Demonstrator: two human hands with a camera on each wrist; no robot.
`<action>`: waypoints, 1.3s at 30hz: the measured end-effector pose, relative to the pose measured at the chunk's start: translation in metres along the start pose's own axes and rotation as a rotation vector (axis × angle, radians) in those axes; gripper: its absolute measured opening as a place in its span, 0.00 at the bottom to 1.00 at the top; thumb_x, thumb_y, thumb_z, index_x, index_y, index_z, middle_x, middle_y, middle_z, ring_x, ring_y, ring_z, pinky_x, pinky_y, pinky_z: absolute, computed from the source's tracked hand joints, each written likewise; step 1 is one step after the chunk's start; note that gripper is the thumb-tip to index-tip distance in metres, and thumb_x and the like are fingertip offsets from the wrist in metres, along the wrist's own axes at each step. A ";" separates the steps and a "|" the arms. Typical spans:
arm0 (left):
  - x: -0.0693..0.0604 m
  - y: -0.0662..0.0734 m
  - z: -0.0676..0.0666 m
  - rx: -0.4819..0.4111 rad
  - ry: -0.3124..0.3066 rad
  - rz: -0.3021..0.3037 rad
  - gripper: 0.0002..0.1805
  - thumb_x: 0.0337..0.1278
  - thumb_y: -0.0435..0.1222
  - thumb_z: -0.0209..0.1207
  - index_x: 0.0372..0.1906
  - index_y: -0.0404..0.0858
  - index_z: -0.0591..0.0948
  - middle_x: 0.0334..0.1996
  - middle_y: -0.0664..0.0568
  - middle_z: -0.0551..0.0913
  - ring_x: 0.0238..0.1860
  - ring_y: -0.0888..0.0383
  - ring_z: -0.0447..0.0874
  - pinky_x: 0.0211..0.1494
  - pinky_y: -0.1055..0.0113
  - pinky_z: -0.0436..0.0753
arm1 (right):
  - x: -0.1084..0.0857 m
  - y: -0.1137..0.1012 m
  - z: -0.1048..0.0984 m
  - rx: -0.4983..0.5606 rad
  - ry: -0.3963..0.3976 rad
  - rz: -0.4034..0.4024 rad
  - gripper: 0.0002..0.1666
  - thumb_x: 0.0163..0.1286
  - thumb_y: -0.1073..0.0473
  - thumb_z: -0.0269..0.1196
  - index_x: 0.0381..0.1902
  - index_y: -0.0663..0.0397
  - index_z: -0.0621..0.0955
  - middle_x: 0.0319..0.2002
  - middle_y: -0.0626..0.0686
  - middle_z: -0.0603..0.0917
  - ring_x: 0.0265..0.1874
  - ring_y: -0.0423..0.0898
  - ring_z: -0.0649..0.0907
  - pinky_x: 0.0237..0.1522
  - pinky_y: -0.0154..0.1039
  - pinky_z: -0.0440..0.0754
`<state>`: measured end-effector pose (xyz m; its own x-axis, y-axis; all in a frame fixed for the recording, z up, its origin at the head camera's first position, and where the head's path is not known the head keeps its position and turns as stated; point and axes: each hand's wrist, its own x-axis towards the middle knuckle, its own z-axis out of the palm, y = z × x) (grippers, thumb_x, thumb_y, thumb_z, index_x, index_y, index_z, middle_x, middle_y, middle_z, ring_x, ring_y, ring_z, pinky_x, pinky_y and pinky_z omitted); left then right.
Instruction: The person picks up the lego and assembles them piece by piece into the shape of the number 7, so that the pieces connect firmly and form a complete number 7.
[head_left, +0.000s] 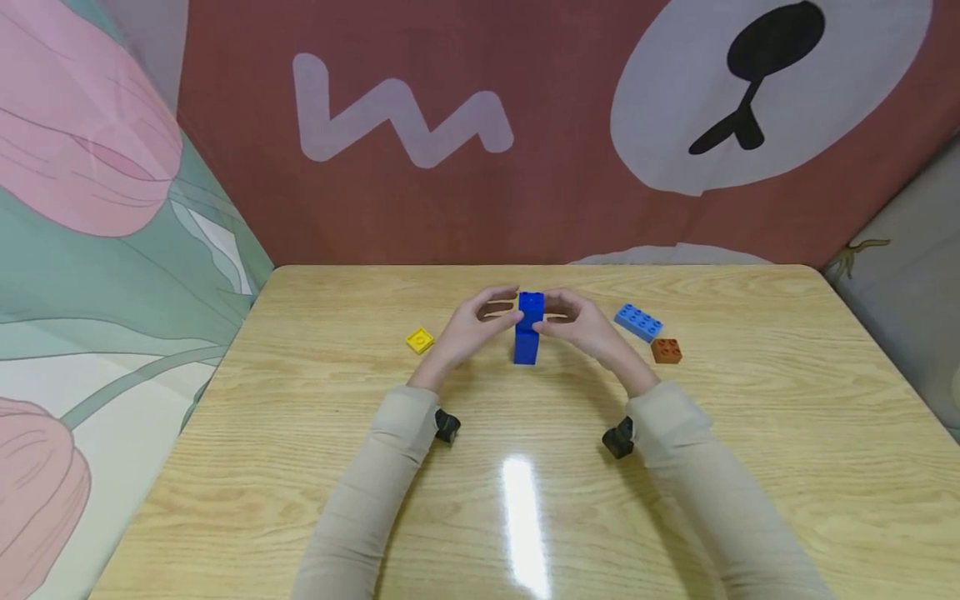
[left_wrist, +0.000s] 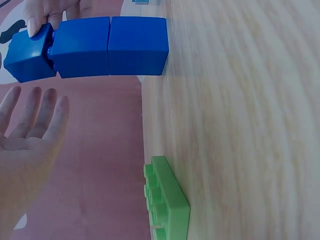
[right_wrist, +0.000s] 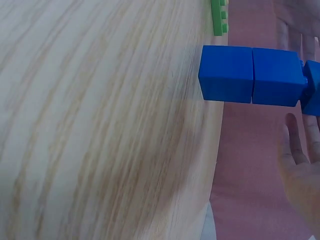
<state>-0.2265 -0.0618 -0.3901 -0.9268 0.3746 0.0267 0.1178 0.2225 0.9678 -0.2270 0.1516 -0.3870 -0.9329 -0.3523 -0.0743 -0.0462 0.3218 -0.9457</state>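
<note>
1. Blue stack [head_left: 527,347]: three glossy, smooth-sided, box-shaped blocks standing upright on the table [head_left: 262,508], between the two hands.
2. The top block [left_wrist: 30,57] sits slightly tilted, with round studs showing in the gap beneath it; the lower two meet at a narrow, straight seam.
3. The left hand [head_left: 474,329] is open, four fingers straight and clear of the blue faces; its thumb tip comes up to the stack, but whether it presses cannot be told.
4. The right hand [head_left: 581,323] has a digit against the top block; its other fingers are partly hidden, so I cannot tell whether it grips.
5. Left of the stack lie a shallow yellow square [head_left: 420,340], rimmed with a round centre, and a matte-looking green brick [left_wrist: 167,200] with round studs.
6. To the right, an oblong lighter-blue brick [head_left: 638,322] has two rows of studs, near a squarish brown brick [head_left: 667,351] with four.
7. The tabletop has pale, streaky wood grain and a glossy reflection; beige sleeves [head_left: 360,508] wrinkle along both forearms.
</note>
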 end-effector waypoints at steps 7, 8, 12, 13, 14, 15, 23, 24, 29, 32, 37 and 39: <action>0.000 0.001 0.002 0.015 -0.007 0.007 0.26 0.63 0.45 0.59 0.65 0.47 0.72 0.64 0.53 0.74 0.63 0.52 0.75 0.65 0.57 0.77 | 0.000 0.002 0.003 -0.004 -0.033 -0.021 0.31 0.67 0.58 0.62 0.65 0.59 0.67 0.62 0.62 0.73 0.65 0.60 0.72 0.65 0.55 0.73; 0.000 0.001 0.002 0.017 -0.005 0.006 0.26 0.63 0.45 0.59 0.65 0.47 0.72 0.64 0.53 0.74 0.62 0.52 0.75 0.65 0.57 0.77 | 0.000 0.002 0.003 -0.003 -0.036 -0.024 0.31 0.67 0.58 0.62 0.66 0.58 0.67 0.62 0.62 0.73 0.65 0.60 0.72 0.65 0.55 0.73; 0.000 -0.001 0.003 0.023 0.002 0.000 0.26 0.62 0.46 0.59 0.64 0.48 0.73 0.63 0.54 0.74 0.62 0.53 0.76 0.64 0.57 0.77 | -0.001 0.002 0.002 0.011 -0.034 -0.050 0.33 0.69 0.57 0.61 0.69 0.54 0.65 0.64 0.62 0.72 0.65 0.60 0.71 0.64 0.55 0.73; 0.000 -0.001 0.003 0.025 0.003 -0.001 0.26 0.62 0.46 0.60 0.64 0.49 0.73 0.63 0.54 0.75 0.62 0.53 0.76 0.64 0.57 0.78 | -0.002 0.002 0.002 0.014 -0.032 -0.064 0.33 0.69 0.57 0.60 0.69 0.54 0.65 0.64 0.62 0.71 0.65 0.60 0.71 0.64 0.55 0.73; 0.000 -0.001 0.003 0.027 0.004 -0.001 0.25 0.62 0.46 0.60 0.64 0.49 0.74 0.63 0.54 0.75 0.62 0.53 0.76 0.63 0.58 0.78 | -0.002 0.002 0.002 0.019 -0.028 -0.073 0.33 0.69 0.57 0.60 0.69 0.53 0.65 0.64 0.62 0.71 0.65 0.60 0.71 0.64 0.55 0.74; 0.001 -0.001 0.003 0.027 0.005 0.001 0.25 0.62 0.46 0.60 0.63 0.49 0.74 0.63 0.54 0.75 0.61 0.53 0.76 0.63 0.58 0.78 | -0.002 0.002 0.002 0.023 -0.024 -0.080 0.32 0.69 0.57 0.60 0.69 0.53 0.66 0.64 0.62 0.72 0.65 0.59 0.72 0.64 0.55 0.74; 0.001 0.000 0.003 0.027 -0.020 0.026 0.23 0.64 0.42 0.58 0.64 0.47 0.73 0.63 0.52 0.75 0.63 0.52 0.75 0.64 0.58 0.78 | -0.002 0.002 0.002 0.038 -0.027 -0.085 0.30 0.69 0.56 0.60 0.67 0.54 0.69 0.64 0.60 0.73 0.64 0.57 0.73 0.63 0.54 0.75; 0.000 0.000 0.003 0.024 -0.024 0.025 0.23 0.64 0.42 0.58 0.64 0.47 0.73 0.63 0.52 0.75 0.63 0.52 0.75 0.64 0.58 0.78 | -0.002 0.002 0.002 0.036 -0.027 -0.085 0.30 0.69 0.56 0.60 0.67 0.54 0.69 0.63 0.60 0.74 0.64 0.57 0.73 0.63 0.54 0.75; 0.000 0.002 0.003 0.019 -0.027 -0.004 0.22 0.64 0.43 0.58 0.62 0.48 0.74 0.62 0.52 0.74 0.63 0.52 0.73 0.64 0.57 0.77 | -0.002 0.002 0.002 0.025 -0.022 -0.080 0.30 0.68 0.55 0.61 0.66 0.53 0.70 0.63 0.60 0.74 0.63 0.56 0.74 0.63 0.54 0.76; 0.000 0.004 0.003 0.012 -0.023 -0.011 0.21 0.64 0.43 0.58 0.61 0.47 0.74 0.61 0.52 0.75 0.63 0.51 0.74 0.64 0.56 0.77 | -0.002 0.002 0.002 0.019 -0.023 -0.071 0.30 0.68 0.54 0.62 0.66 0.52 0.70 0.63 0.59 0.74 0.64 0.56 0.74 0.63 0.54 0.75; 0.001 0.005 0.004 -0.013 -0.029 -0.005 0.20 0.64 0.40 0.58 0.59 0.43 0.74 0.61 0.49 0.74 0.63 0.49 0.73 0.64 0.55 0.77 | -0.001 0.002 0.001 0.009 -0.020 -0.057 0.31 0.67 0.53 0.62 0.66 0.52 0.70 0.63 0.58 0.75 0.64 0.56 0.74 0.63 0.54 0.76; 0.002 0.004 0.004 -0.019 -0.034 -0.004 0.20 0.64 0.39 0.58 0.59 0.41 0.74 0.62 0.48 0.74 0.63 0.48 0.73 0.64 0.54 0.77 | -0.001 0.003 0.001 0.007 -0.018 -0.058 0.31 0.67 0.53 0.63 0.66 0.52 0.70 0.63 0.58 0.75 0.63 0.55 0.74 0.62 0.53 0.76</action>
<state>-0.2259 -0.0562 -0.3869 -0.9146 0.4042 0.0142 0.1066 0.2071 0.9725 -0.2256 0.1516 -0.3900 -0.9224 -0.3855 -0.0249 -0.0973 0.2943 -0.9507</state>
